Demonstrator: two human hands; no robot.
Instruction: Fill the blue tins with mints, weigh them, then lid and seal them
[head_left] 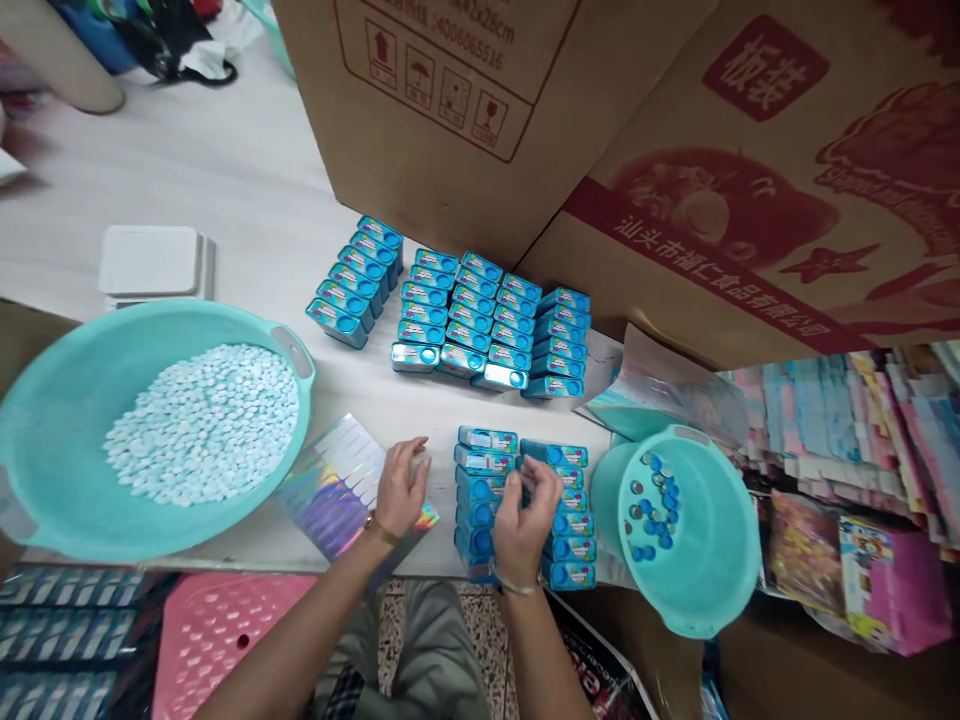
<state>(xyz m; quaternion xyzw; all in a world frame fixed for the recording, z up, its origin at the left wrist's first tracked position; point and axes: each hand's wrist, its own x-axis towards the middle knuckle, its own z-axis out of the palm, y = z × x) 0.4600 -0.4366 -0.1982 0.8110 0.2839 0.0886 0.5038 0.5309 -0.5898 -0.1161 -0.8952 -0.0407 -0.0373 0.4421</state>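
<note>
My left hand (403,490) is over the right part of a shiny holographic sticker sheet (341,480) with pale strips on it. Its fingers are loosely bent, the thumb apart from them, and nothing shows between them. Over two front rows of small blue boxes (574,525) is my right hand (526,510), its thumb and fingers drawn together. Whatever may be in that pinch is too small to make out. Left of this hand, a few boxes (487,440) carry a pale strip along their top side.
Further back stand several rows of blue boxes (469,325), before large cartons (450,130). On the left is a teal basin (56,430) of pale tablets, with a white scale (150,262) behind. A teal bucket (724,540) with blue caps stands right, beside stacked packets (817,420).
</note>
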